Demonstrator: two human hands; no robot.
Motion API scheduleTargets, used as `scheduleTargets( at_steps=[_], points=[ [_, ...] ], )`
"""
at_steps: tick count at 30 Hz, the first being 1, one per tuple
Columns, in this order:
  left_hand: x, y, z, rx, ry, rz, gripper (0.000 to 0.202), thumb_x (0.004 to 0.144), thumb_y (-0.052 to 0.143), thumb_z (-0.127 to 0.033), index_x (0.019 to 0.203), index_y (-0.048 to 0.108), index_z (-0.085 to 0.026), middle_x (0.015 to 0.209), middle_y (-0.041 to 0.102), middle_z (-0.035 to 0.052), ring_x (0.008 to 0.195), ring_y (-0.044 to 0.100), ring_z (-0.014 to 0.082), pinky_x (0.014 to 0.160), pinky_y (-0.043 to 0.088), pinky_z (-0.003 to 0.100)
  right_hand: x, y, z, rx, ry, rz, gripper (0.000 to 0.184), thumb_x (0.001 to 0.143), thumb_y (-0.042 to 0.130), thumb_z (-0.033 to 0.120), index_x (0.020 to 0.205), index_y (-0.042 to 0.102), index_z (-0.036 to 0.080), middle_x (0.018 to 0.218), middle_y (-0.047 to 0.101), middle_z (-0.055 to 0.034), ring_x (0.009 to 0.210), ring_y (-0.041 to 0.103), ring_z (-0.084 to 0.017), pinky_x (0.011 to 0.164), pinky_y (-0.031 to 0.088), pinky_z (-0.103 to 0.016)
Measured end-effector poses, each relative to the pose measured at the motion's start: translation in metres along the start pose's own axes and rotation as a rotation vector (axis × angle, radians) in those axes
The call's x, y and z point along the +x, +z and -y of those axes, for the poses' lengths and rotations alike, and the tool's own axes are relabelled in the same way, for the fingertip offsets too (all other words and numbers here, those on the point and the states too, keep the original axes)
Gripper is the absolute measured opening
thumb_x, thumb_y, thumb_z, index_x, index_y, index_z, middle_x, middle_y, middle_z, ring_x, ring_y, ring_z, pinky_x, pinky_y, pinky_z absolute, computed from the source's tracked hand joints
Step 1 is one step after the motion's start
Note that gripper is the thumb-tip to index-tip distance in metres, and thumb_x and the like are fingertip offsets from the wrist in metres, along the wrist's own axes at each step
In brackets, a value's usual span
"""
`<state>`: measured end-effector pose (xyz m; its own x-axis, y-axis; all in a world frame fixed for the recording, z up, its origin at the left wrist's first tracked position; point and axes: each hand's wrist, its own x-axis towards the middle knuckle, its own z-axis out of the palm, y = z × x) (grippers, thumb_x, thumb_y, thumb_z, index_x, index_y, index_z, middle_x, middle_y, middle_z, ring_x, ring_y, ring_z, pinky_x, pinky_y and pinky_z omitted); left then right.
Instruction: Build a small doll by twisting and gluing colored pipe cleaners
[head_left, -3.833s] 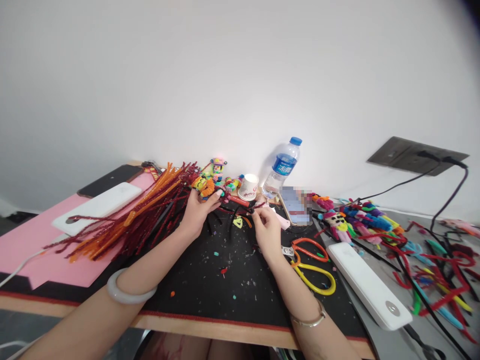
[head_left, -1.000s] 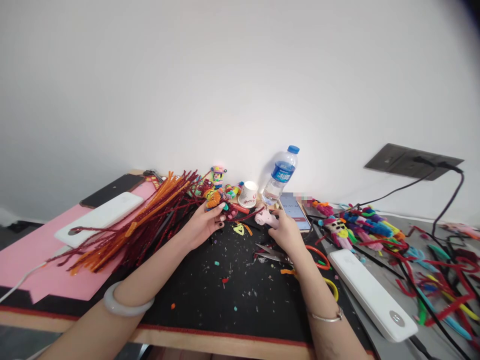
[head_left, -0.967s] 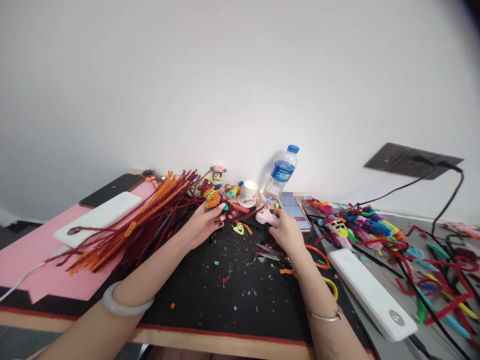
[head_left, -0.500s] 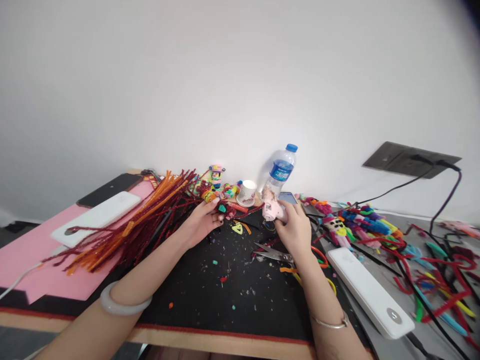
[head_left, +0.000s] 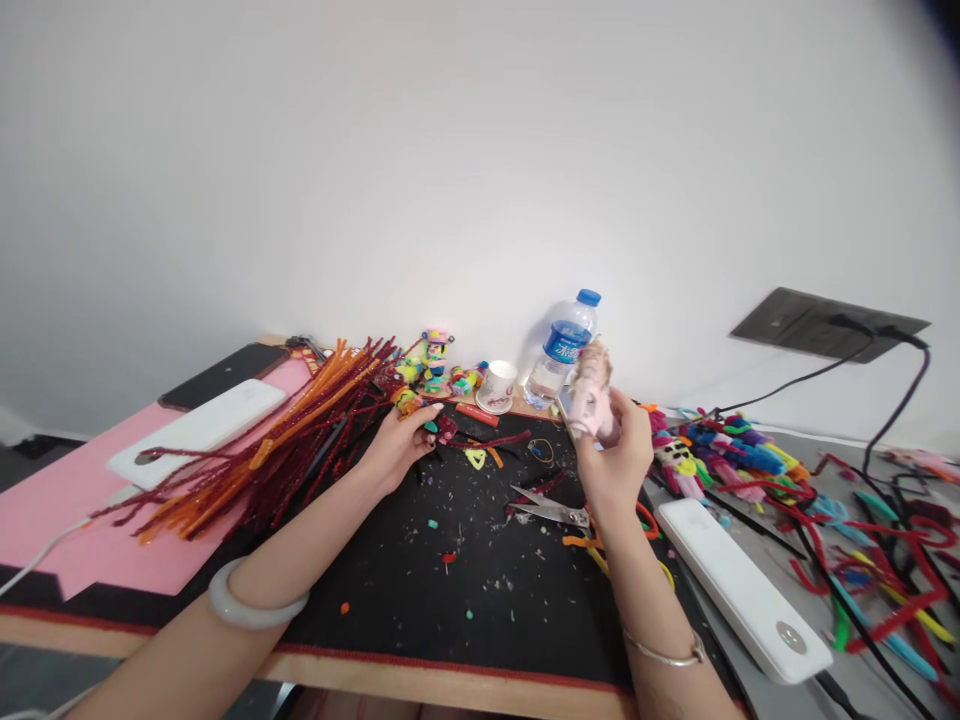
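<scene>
My left hand (head_left: 397, 445) is closed around a small pipe-cleaner figure (head_left: 409, 401) in orange, yellow and glittery dark red. Fingers cover much of it, and a teal bit and dark red fuzz show by the fingertips. My right hand (head_left: 616, 455) grips what looks like a pink glue gun (head_left: 591, 400), raised above the mat with its brown, crusted end up. Below, scissors (head_left: 551, 507) lie with blades apart near my right wrist. A yellow pipe-cleaner loop (head_left: 476, 459) rests on the black mat (head_left: 405, 590) between the hands.
Dark red and orange pipe cleaners (head_left: 277, 450) lie bundled at left over pink sheets (head_left: 45, 520). A paper cup (head_left: 496, 388) and a water bottle (head_left: 562, 350) stand by the wall. At right are a white power bank (head_left: 742, 590), pipe-cleaner dolls (head_left: 727, 450), and cables.
My right hand has lifted the pink glue gun up and to the right, away from the left hand. My left hand has shifted slightly left and still holds the figure.
</scene>
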<state>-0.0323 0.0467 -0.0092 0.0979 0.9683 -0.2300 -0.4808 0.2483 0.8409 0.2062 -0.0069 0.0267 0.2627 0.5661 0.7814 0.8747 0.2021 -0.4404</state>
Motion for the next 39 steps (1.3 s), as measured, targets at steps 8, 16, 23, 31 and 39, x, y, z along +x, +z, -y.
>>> scheduleTargets(
  at_steps=[8, 16, 23, 31, 39],
  points=[
    [-0.005, 0.002, -0.007, 0.004, 0.057, 0.105, 0.038, 0.063, 0.074, -0.027, 0.096, 0.057, -0.021, 0.069, 0.063, -0.0023, 0.052, 0.059, 0.0076, 0.051, 0.048, 0.019, -0.006, 0.002, -0.002, 0.514, 0.346, 0.489, 0.028, 0.074, 0.058, 0.037, 0.09, 0.06, 0.013, 0.076, 0.063, -0.0051, 0.068, 0.055, -0.017, 0.061, 0.044, -0.027],
    [-0.007, 0.004, -0.006, 0.05, 0.073, 0.128, 0.035, 0.063, 0.073, -0.031, 0.093, 0.058, -0.02, 0.068, 0.061, -0.003, 0.05, 0.057, 0.0068, 0.047, 0.048, 0.018, -0.026, 0.008, 0.003, 0.67, 0.369, 0.803, 0.03, 0.071, 0.063, 0.029, 0.095, 0.064, 0.013, 0.069, 0.062, -0.0006, 0.055, 0.047, -0.011, 0.053, 0.039, -0.022],
    [-0.007, 0.005, -0.005, 0.084, 0.099, 0.107, 0.037, 0.062, 0.074, -0.034, 0.092, 0.055, -0.02, 0.068, 0.061, -0.0026, 0.05, 0.056, 0.0075, 0.048, 0.048, 0.019, -0.029, 0.009, 0.011, 0.575, 0.313, 0.797, 0.018, 0.072, 0.057, 0.026, 0.083, 0.064, 0.013, 0.073, 0.061, -0.0025, 0.063, 0.048, -0.013, 0.058, 0.041, -0.023],
    [-0.009, 0.006, -0.005, 0.072, 0.088, 0.105, 0.038, 0.062, 0.074, -0.033, 0.092, 0.055, -0.02, 0.067, 0.061, -0.0024, 0.049, 0.056, 0.0078, 0.046, 0.047, 0.019, -0.031, 0.01, 0.009, 0.533, 0.301, 0.814, 0.016, 0.072, 0.058, 0.028, 0.078, 0.062, 0.013, 0.065, 0.055, 0.0, 0.059, 0.043, -0.012, 0.055, 0.037, -0.022],
    [-0.008, 0.005, -0.005, 0.068, 0.095, 0.127, 0.038, 0.063, 0.074, -0.032, 0.094, 0.056, -0.02, 0.07, 0.061, -0.0017, 0.052, 0.057, 0.0081, 0.046, 0.048, 0.019, -0.03, 0.009, 0.012, 0.521, 0.286, 0.808, 0.017, 0.073, 0.057, 0.028, 0.078, 0.062, 0.013, 0.066, 0.055, 0.0002, 0.059, 0.043, -0.012, 0.055, 0.037, -0.021]
  ],
)
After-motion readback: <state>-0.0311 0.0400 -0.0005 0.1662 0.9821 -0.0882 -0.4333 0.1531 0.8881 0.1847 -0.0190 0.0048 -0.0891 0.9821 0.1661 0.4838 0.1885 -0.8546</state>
